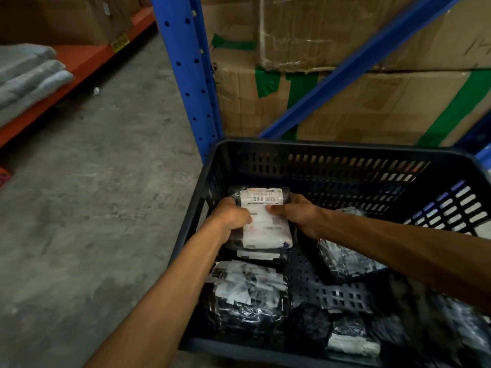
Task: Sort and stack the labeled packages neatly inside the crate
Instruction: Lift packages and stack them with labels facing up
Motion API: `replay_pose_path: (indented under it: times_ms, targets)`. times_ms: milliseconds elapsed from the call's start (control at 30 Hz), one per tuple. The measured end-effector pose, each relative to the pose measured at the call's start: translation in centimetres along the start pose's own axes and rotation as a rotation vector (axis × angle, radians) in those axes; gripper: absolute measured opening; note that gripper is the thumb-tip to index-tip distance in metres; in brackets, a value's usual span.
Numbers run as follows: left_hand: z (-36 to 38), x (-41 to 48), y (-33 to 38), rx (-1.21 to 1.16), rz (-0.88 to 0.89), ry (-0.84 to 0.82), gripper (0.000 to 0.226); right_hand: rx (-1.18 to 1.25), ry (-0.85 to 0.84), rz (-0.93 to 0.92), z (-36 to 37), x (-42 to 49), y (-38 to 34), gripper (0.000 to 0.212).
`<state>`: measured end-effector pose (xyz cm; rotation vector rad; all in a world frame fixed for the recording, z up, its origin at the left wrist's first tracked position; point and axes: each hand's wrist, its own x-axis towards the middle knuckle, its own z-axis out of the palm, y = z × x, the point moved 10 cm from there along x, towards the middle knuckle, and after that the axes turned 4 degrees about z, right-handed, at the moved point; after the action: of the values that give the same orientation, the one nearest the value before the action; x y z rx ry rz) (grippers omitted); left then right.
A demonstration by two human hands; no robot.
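A dark slotted plastic crate point(329, 151) fills the lower right of the head view. In its far left corner lies a black package with a white barcode label point(265, 229), on top of another package. My left hand point(232, 217) grips its left edge and my right hand point(297, 212) grips its right edge, thumb on the label. Below it sits a black package with torn white labels point(247, 296). Another black package point(342, 257) lies under my right forearm, and several more fill the near right corner point(353, 341).
The crate stands on a grey concrete floor point(101, 208). A blue rack upright point(186, 75) and diagonal brace rise behind it, with taped cardboard boxes point(385, 110) beyond. At the left is an orange shelf point(79, 62) with folded grey fabric point(29, 78).
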<state>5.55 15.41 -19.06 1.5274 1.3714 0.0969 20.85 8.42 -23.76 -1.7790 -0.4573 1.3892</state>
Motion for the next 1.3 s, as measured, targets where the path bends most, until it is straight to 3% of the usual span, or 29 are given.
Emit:
replay_pose_path:
  times_ms: [67,100,200,300,433,500,600,667,767,833,900,1033,1133,1200,1300]
  targets:
    - [0.3,0.2,0.2,0.213,0.021,0.007,0.045,-0.271,0.135,0.039,-0.8,1.7,1.8,0.090]
    - [0.1,0.1,0.6,0.333,0.055,0.059,0.043,-0.362,0.225,0.055,-1.2,1.7,2.2,0.099]
    - [0.0,0.0,0.8,0.498,0.095,0.150,0.033,-0.382,0.432,0.118,-2.4,0.5,2.5,0.098]
    - [-0.9,-0.3,1.6,0.599,0.175,0.268,0.018,-0.361,0.395,0.143,-2.4,0.4,2.5,0.096]
    - [-0.4,-4.1,6.4,0.860,0.521,0.389,0.015,-0.459,0.281,0.122,-2.1,-1.1,1.3,0.070]
    - [-0.1,-4.4,7.6,0.871,0.575,0.271,0.024,-0.655,0.369,0.054,-2.7,-2.8,0.3,0.072]
    - [0.9,-4.8,5.2,0.965,0.415,-0.163,0.059,-0.868,0.359,-0.217,-1.1,-6.8,-1.8,0.072]
    - [1.3,-6.8,3.9,1.094,0.410,-0.355,0.062,-0.931,0.136,-0.358,1.2,-9.8,-2.4,0.072]
    - [0.7,-9.3,1.9,1.185,0.390,-0.506,0.068,-1.050,-0.287,-0.364,4.7,-13.7,-0.9,0.073]
    - [0.7,-10.4,0.4,1.236,0.338,-0.568,0.072,-1.150,-0.432,-0.365,6.3,-15.7,0.3,0.078]
    - [1.2,-11.1,-1.0,1.276,0.276,-0.612,0.070,-1.210,-0.495,-0.396,7.8,-16.7,1.7,0.067]
    - [2.3,-11.6,-3.4,1.400,0.181,-0.693,0.047,-1.352,-0.398,-0.560,9.7,-16.7,3.2,0.047]
    - [2.4,-11.5,-3.3,1.452,0.220,-0.658,0.049,-1.334,-0.376,-0.600,10.1,-16.4,3.4,0.040]
    - [2.1,-11.8,-3.2,1.408,0.225,-0.665,0.048,-1.312,-0.384,-0.589,10.0,-16.5,3.2,0.042]
    - [1.0,-11.9,-2.0,1.163,0.228,-0.664,0.048,-1.105,-0.406,-0.513,8.3,-16.5,1.7,0.032]
